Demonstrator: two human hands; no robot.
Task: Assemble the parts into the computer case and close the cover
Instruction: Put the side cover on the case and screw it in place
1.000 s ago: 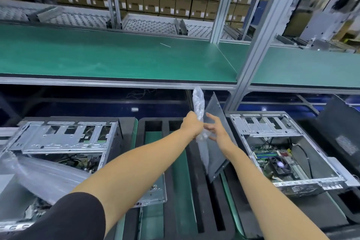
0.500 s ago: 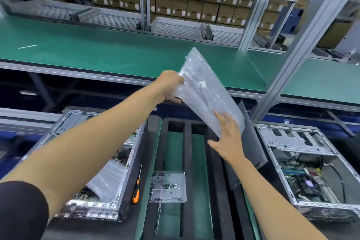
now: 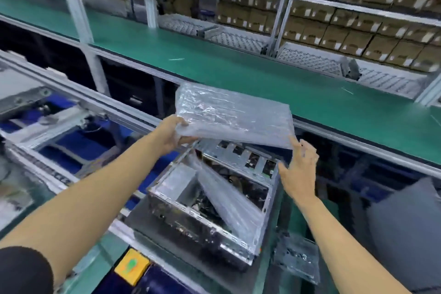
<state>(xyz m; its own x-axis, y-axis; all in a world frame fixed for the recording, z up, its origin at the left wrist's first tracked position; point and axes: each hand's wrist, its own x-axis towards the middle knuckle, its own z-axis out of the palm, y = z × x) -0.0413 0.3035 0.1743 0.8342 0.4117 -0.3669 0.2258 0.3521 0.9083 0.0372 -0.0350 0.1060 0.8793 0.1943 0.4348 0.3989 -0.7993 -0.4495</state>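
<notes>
Half a second before, you had the plastic bag (image 3: 232,119) raised on edge beside a dark panel, with two open cases in sight; by this moment you had swung left and laid it nearly flat over one open computer case (image 3: 210,210), and only that one case showed.

Your left hand (image 3: 170,135) had its grip closed on the bag's left edge, thumb on top and fingers curled beneath. Your right hand (image 3: 298,169) was open, fingers spread and relaxed, its tips just touching the bag's lower right corner. So one hand of the two actually held it.

You held that bag in the air above the far end of the case, partly hiding the drive cage there. A second plastic bag (image 3: 229,200) lay slanted inside the case, running from the far left toward the near right corner.

The case sat cover off on a dark pallet (image 3: 143,217), with the green counter (image 3: 262,74) stretching behind it. One small clear parts bag (image 3: 297,255) lay just right of the case's near corner. One grey panel (image 3: 405,227) stood at the far right, well apart from the case. One yellow button box (image 3: 131,266) sat near the bottom edge. Stacked cartons (image 3: 353,36) filled the shelves behind, too blurred to count.
</notes>
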